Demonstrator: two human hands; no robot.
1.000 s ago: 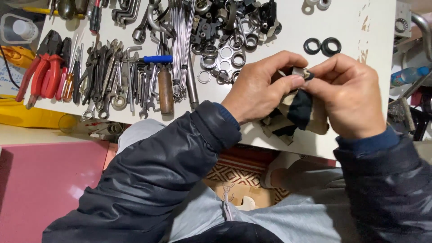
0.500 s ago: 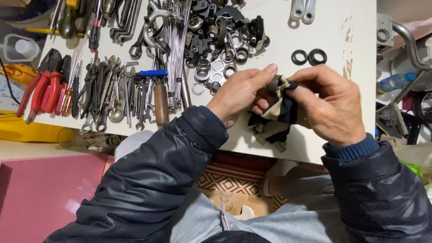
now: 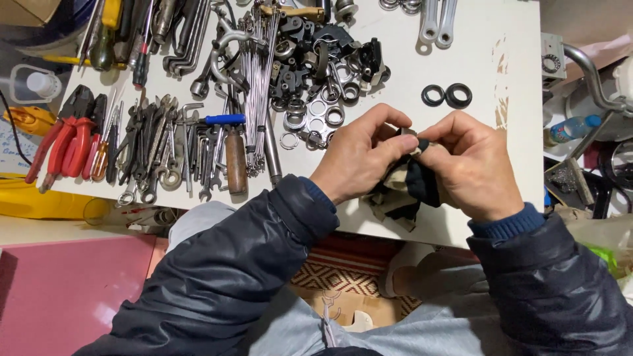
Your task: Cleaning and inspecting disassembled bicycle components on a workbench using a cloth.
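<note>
Both hands, left hand (image 3: pixel 359 161) and right hand (image 3: pixel 471 165), around dark rag (image 3: pixel 412 191)

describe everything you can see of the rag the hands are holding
The rag is a crumpled piece of cloth, part dark, nearly black, and part pale beige, soft and creased. It is bunched between the left hand and the right hand, whose fingers pinch its upper end together around something small that is mostly hidden. Its loose lower folds hang down and rest on the white table near the front edge. Most of its middle is covered by the right hand's palm.
</note>
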